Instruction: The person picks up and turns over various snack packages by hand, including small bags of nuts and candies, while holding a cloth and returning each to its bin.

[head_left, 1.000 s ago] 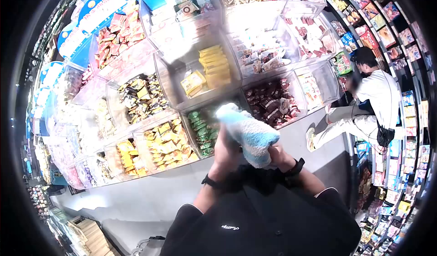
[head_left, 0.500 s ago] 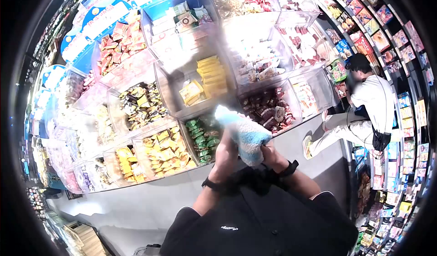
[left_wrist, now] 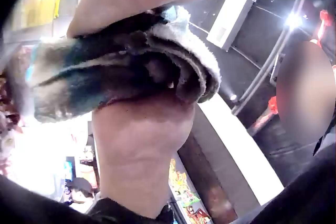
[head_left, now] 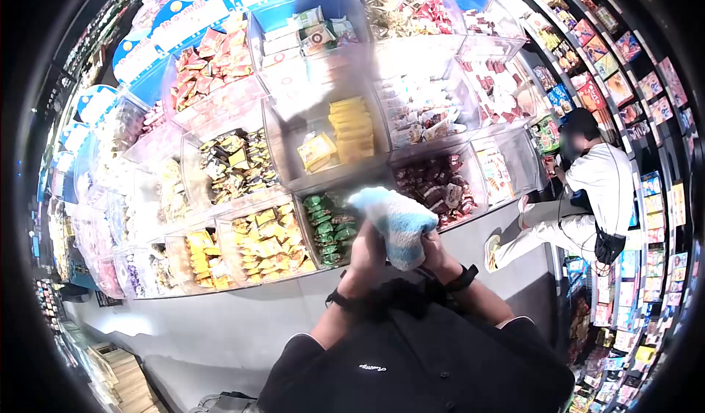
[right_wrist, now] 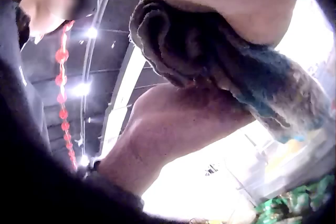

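Less space now between left hand (head_left: 364, 257) and right hand (head_left: 439, 258), cloth (head_left: 400, 226) in their grip

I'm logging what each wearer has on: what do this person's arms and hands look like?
The black shirt has short sleeves with thin white edging and small white lettering on the front. The forearms are bare. A black band circles each wrist. The left hand and right hand wear no gloves.
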The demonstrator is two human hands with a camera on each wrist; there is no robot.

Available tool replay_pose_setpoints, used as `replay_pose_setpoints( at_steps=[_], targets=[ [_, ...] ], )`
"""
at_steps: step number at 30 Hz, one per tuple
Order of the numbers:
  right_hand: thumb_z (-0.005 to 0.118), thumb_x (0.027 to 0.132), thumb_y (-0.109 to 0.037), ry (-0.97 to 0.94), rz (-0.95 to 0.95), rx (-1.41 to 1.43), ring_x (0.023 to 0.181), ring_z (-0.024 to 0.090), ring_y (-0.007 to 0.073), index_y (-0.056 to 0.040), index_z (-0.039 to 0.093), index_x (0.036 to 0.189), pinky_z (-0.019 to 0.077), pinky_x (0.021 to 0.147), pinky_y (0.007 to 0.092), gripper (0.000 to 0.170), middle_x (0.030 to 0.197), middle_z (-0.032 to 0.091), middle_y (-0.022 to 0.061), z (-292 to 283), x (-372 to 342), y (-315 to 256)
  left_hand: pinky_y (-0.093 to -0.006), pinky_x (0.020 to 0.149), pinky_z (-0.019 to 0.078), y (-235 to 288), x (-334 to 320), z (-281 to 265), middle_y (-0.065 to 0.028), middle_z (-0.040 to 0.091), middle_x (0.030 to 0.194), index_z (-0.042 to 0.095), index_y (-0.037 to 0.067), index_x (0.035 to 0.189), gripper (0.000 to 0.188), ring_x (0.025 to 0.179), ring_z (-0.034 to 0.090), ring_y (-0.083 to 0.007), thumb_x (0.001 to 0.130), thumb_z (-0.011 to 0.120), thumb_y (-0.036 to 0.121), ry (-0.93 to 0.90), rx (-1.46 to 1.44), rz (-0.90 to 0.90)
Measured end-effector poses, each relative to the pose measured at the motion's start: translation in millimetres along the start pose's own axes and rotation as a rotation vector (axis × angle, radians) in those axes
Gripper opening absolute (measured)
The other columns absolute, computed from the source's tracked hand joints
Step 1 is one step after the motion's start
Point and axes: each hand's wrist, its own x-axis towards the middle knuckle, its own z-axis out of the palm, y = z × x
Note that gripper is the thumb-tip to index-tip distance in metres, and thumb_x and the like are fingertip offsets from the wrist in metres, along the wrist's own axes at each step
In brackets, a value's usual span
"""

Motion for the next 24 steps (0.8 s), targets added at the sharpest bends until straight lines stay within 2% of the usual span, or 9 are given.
replay_pose_setpoints(
  at_steps=[1,2,4,5,9,14,18,20,24],
  targets=[
    [0.057,0.086,-0.050,-0.011,0.051,0.031,0.116,0.048,0.0179,-0.0018,0.038,0.134,0.0417,0.096,0.0331,0.070,0.130,0.047,0.0088,-10.3,-2.0,-3.5,-0.0337,0.104,0.0311,-1.8,0.9,-5.0,-0.0084,0.047,0.130,0.034,0.005,0.138,0.047,0.120,0.044,-0.0205,0.101,0.032,0.034,0.014,0.057,-0.019],
    [0.052,0.089,-0.034,-0.005,-0.086,-0.036,0.114,0.051,0.0203,0.0002,0.039,0.133,0.0439,0.094,0.0346,0.057,0.127,0.050,0.0112,-10.7,-1.5,0.0,-0.0340,0.105,0.0305,-4.0,1.7,-4.7,-0.0085,0.045,0.132,0.032,0.006,0.139,0.047,0.121,0.043,-0.0205,0.101,0.032,0.033,0.015,0.128,0.033],
    [0.046,0.092,-0.018,-0.024,-0.276,-0.180,0.112,0.053,0.0226,0.0023,0.041,0.130,0.0461,0.092,0.0360,0.044,0.124,0.053,0.0137,-14.4,-0.4,8.2,-0.0342,0.105,0.0296,-7.6,4.0,-7.3,-0.0088,0.042,0.135,0.028,0.007,0.141,0.048,0.122,0.041,-0.0204,0.101,0.032,0.032,0.003,0.199,0.095],
    [0.045,0.092,-0.018,-0.048,-0.328,-0.257,0.112,0.053,0.0225,0.0023,0.041,0.130,0.0460,0.092,0.0359,0.044,0.124,0.053,0.0137,-16.6,-0.5,11.1,-0.0342,0.106,0.0293,-10.1,5.3,-12.8,-0.0090,0.041,0.135,0.027,0.007,0.141,0.048,0.122,0.041,-0.0203,0.101,0.032,0.031,-0.009,0.200,0.105],
    [0.052,0.093,-0.032,-0.007,0.044,-0.004,0.116,0.048,0.0174,-0.0026,0.035,0.137,0.0410,0.096,0.0330,0.056,0.131,0.047,0.0078,-20.3,-19.4,23.4,-0.0343,0.104,0.0310,-10.8,4.7,-23.8,-0.0093,0.044,0.133,0.031,0.006,0.140,0.047,0.121,0.043,-0.0210,0.100,0.032,0.032,0.006,0.126,0.075],
    [0.051,0.093,-0.029,-0.004,-0.060,0.000,0.114,0.049,0.0171,-0.0017,0.035,0.136,0.0428,0.094,0.0324,0.053,0.130,0.048,0.0078,-9.8,-17.8,20.9,-0.0341,0.099,0.0360,-5.6,7.8,-18.1,-0.0090,0.053,0.119,0.044,0.005,0.128,0.055,0.110,0.048,-0.0207,0.098,0.029,0.049,0.018,-0.018,-0.045],
    [0.049,0.093,-0.023,0.083,-0.181,-0.155,0.117,0.048,0.0206,-0.0014,0.036,0.134,0.0431,0.096,0.0355,0.048,0.129,0.047,0.0110,-36.5,-9.1,42.4,-0.0345,0.109,0.0248,-11.9,14.6,-19.5,-0.0102,0.034,0.142,0.017,0.006,0.144,0.051,0.131,0.033,-0.0218,0.097,0.031,0.016,0.005,0.142,0.105],
    [0.049,0.094,-0.024,0.089,-0.215,-0.047,0.118,0.048,0.0215,-0.0026,0.036,0.135,0.0427,0.096,0.0357,0.049,0.130,0.047,0.0112,-40.3,-5.6,45.5,-0.0347,0.109,0.0245,-7.6,12.4,-10.5,-0.0104,0.034,0.142,0.017,0.006,0.144,0.050,0.131,0.034,-0.0218,0.097,0.031,0.017,0.000,0.178,0.127],
    [0.051,0.092,-0.024,-0.046,-0.312,-0.385,0.117,0.049,0.0223,-0.0024,0.037,0.134,0.0421,0.097,0.0372,0.050,0.130,0.047,0.0113,-12.3,-9.1,19.9,-0.0348,0.108,0.0265,-14.0,15.7,-44.7,-0.0112,0.036,0.140,0.017,0.007,0.144,0.051,0.129,0.036,-0.0219,0.097,0.031,0.016,-0.024,0.113,0.109]
  ],
)
